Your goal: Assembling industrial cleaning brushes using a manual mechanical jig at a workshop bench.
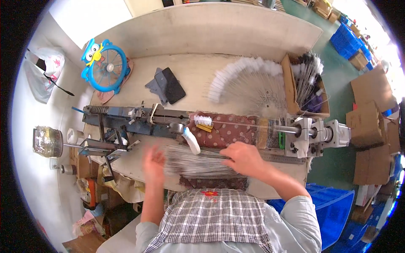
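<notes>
My left hand (pixel 154 161) hovers at the left end of a bundle of thin metal wires (pixel 198 162), its fingers smeared by motion. Over the bundle's right end is my right hand (pixel 244 158), thumb and forefinger apart, nothing visible between them. Beyond the hands, a small white-bristled brush (pixel 203 120) sits in line with a thin rod or wire running right to the machine's metal spindle (pixel 291 129). A white-wrapped lever handle (pixel 192 142) slants toward me from the bench machine's dark rail (pixel 137 116). Under the brush lies brown polka-dot cloth (pixel 234 133).
Many white-tipped wire brushes (pixel 249 80) fan out at the back right, beside a cardboard box (pixel 291 86) of more. A blue cartoon-shaped fan (pixel 105 67) and a dark phone (pixel 171 85) are at the back. A metal frame (pixel 107 147) juts out left; a blue crate (pixel 333 211) stands right.
</notes>
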A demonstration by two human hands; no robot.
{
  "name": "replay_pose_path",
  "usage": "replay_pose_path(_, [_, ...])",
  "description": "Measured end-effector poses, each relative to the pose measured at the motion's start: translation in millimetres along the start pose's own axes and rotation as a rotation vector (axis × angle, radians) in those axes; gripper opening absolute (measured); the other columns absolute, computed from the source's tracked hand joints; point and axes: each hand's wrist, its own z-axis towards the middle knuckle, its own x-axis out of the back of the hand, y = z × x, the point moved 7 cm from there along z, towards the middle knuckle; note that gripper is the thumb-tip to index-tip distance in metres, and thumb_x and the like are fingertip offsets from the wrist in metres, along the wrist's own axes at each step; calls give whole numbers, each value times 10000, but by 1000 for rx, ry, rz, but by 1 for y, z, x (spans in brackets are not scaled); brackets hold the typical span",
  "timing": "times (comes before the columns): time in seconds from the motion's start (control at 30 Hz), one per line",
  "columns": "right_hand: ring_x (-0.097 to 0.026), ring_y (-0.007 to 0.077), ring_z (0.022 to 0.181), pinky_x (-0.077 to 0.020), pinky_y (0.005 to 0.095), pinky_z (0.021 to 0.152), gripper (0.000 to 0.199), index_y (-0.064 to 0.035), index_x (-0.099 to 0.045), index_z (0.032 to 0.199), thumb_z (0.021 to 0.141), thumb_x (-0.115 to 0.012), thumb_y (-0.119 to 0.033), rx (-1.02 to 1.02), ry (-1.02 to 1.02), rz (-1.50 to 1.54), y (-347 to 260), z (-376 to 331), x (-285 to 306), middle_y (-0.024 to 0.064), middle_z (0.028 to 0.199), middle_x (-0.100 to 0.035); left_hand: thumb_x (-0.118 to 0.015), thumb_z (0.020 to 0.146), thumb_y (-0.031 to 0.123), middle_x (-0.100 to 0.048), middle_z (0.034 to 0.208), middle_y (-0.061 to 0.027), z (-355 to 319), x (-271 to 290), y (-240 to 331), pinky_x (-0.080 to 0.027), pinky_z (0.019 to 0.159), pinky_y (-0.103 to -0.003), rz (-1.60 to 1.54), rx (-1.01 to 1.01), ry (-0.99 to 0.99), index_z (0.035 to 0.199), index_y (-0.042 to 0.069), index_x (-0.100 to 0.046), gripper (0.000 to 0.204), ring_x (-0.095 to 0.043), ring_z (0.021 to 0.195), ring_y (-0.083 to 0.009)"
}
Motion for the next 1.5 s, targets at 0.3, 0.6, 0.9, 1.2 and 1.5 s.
replay_pose_path(0.3, [-594, 248, 880, -509, 373, 720, 117, -116, -661, 868, 778, -615, -175, -42, -102, -18, 13, 1, -19, 47, 866, -599, -648, 835, 385, -599, 790, -2, 59, 252, 98, -497, 627, -205, -92, -183, 719, 945, 72, -582, 338, -588, 692, -97])
replay_pose_path(0.6, [-585, 281, 863, -495, 404, 708, 113, -103, -609, 917, 813, -567, -124, -146, -112, -20, 29, -6, -4, 71, 881, -561, -550, 909, 267, -621, 921, -77, 30, 124, -1, -528, 755, -287, -252, -10, 353, 1052, 45, -552, 264, -620, 847, -185])
replay_pose_path(0.9, [-601, 310, 840, -489, 425, 699, 118, -96, -570, 931, 857, -524, -175, -181, -97, 22, 43, -18, -8, 99, 901, -586, -539, 879, 157, -596, 1001, -112, -43, -116, -40, -431, 905, -331, 69, 149, -485, 1090, 33, -519, 245, -561, 977, -189])
replay_pose_path(1.2, [-604, 309, 819, -506, 398, 659, 211, -67, -560, 945, 738, -568, -29, -176, -117, -191, 24, -19, 9, 114, 831, -547, -467, 928, 423, -506, 607, -20, -110, -177, 37, -371, 462, -263, -567, 1062, -619, 832, 58, -544, 386, -381, 422, -103])
replay_pose_path(1.5, [-587, 284, 749, -488, 394, 649, 197, -56, -548, 894, 714, -565, 23, -118, 206, -494, 20, -29, 131, 114, 815, -537, -353, 961, 447, -542, 602, -52, -92, -132, 29, -428, 502, -306, -166, 405, -610, 852, 55, -572, 462, -432, 419, -135])
